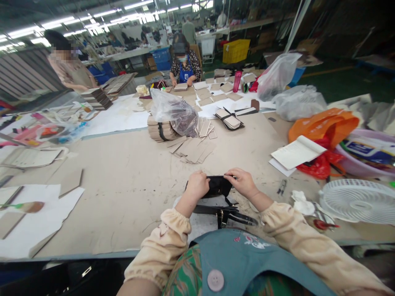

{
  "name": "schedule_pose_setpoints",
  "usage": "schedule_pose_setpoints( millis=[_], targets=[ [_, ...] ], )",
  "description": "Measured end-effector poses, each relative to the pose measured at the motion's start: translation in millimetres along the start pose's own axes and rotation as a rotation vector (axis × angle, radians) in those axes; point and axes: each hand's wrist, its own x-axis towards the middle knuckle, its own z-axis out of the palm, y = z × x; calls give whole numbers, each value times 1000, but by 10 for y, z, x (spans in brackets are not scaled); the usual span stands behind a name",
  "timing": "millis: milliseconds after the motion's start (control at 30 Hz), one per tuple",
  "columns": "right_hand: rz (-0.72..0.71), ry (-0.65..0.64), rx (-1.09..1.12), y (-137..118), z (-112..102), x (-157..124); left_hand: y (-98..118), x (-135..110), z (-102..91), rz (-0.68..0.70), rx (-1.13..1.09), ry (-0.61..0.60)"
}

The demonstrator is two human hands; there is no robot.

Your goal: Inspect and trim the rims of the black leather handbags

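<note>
A black, flat leather-like bag piece (218, 186) is stretched between my two hands above the worktable. My left hand (198, 185) is closed on its left end, the fingers curled over the edge. At the upper right corner, my right hand (242, 181) pinches the rim between thumb and fingers. Just below, close to my apron, lie black straps with metal buckles (221, 213); whether they join the held piece I cannot tell. Beyond my hands a loose pile of beige board pieces (193, 150) is spread out.
A bundled stack of boards (160, 129) with a plastic bag (177, 111) against it stands ahead. To the right are a notepad (298, 153), small snips (281, 187), a white fan (359, 201) and a lilac basin (370, 154). A brush (31, 206) lies left. A co-worker (185, 61) sits opposite.
</note>
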Motion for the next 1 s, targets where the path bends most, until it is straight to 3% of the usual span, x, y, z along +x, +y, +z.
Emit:
schedule_pose_setpoints(
  millis=[167, 367, 467, 600, 800, 1000],
  targets=[
    [73, 44, 7, -34, 53, -28, -7, 3, 8, 2, 2, -21],
    [442, 207, 242, 72, 91, -96, -8, 13, -2, -14, -10, -36],
    [504, 250, 360, 123, 26, -106, 0, 21, -17, -24, -8, -39],
    [435, 240, 272, 110, -47, -106, 10, 29, -34, -40, -12, -51],
    [168, 111, 90, 57, 56, -46, 9, 26, -39, -28, -24, -44],
    [30, 142, 37, -111, 43, 24, 6, 19, -30, -29, -22, -37]
  ],
)
